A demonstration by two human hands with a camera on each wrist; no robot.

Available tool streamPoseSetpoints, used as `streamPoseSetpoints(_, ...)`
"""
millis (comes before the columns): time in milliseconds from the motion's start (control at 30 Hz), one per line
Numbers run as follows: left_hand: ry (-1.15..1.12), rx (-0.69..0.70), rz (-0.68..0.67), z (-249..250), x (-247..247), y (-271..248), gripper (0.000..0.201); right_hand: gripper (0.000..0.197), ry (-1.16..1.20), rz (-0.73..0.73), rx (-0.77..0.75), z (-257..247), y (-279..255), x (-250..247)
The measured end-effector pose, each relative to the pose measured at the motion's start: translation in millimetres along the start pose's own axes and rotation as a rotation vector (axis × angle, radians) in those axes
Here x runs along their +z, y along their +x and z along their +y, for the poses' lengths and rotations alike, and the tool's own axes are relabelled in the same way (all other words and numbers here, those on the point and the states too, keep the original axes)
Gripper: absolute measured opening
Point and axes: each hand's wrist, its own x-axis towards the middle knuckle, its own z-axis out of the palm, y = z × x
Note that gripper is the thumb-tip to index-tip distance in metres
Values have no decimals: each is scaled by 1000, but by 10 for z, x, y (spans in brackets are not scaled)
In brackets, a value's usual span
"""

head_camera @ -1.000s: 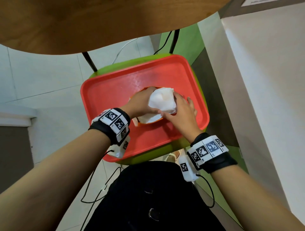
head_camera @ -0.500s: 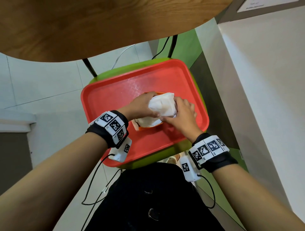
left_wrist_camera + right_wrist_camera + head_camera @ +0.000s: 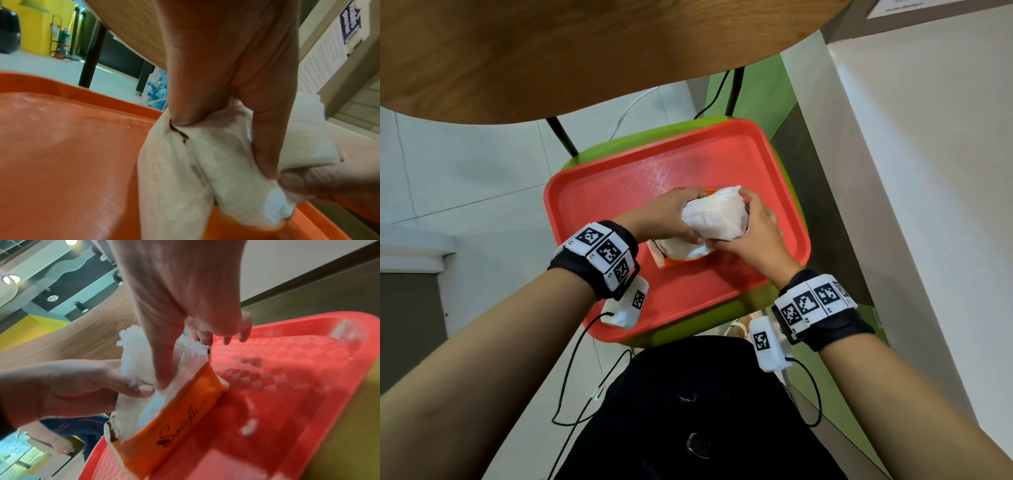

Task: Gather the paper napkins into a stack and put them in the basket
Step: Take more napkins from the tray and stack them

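Observation:
A thick bundle of white paper napkins (image 3: 717,215) is held between both hands over a red tray (image 3: 619,205). My left hand (image 3: 671,219) grips its left side, thumb (image 3: 131,386) and fingers pinching the paper (image 3: 205,154). From the right, my right hand (image 3: 751,228) grips the same bundle (image 3: 164,360). The lower end of the napkins sits in an orange plastic wrapper (image 3: 185,415) with dark script, lying on the tray (image 3: 287,386). The wrapper (image 3: 681,260) shows only as an orange edge below the hands. No basket is in view.
The red tray (image 3: 61,146) lies on a green chair seat (image 3: 722,315). A wooden table top (image 3: 585,51) overhangs the far side, on dark legs (image 3: 561,137). A white wall (image 3: 911,205) stands close on the right. Cables trail over the tiled floor (image 3: 465,171).
Both hands have lifted the napkin bundle slightly and closed tighter around it, and more of the white stack now stands clear of the orange wrapper.

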Motion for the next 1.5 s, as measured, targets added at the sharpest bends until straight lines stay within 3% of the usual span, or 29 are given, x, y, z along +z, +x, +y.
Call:
streamPoseSetpoints(267,148,41,-18,68,33,71,96,79,-54,-47,-86,25,57,23)
streamPoseSetpoints(433,221,78,-61,80,-10,36,73,87,59,-114,-155,45,24,-8)
streamPoseSetpoints(500,210,90,-96,90,-61,-6,67,80,163,-168,-141,79,2,-45)
streamPoseSetpoints(600,179,105,-115,94,-141,-81,77,60,308,-240,-114,76,-65,-178)
streamPoseSetpoints(900,162,88,-145,75,-226,-237,80,58,517,-358,-108,190,-77,-433)
streamPoseSetpoints(1033,139,76,-106,57,-213,-284,68,57,598,-347,-105,259,-85,-472)
streamPoseSetpoints(1200,-92,54,-45,94,-257,-362,57,82,813,-286,-49,223,-187,-525)
streamPoseSetpoints(1366,-477,76,83,284,-210,-409,41,63,857,-220,-52,125,-251,-549)
streamPoseSetpoints(1500,-500,61,122,400,-185,-407,49,51,884,-148,-24,49,-257,-571)
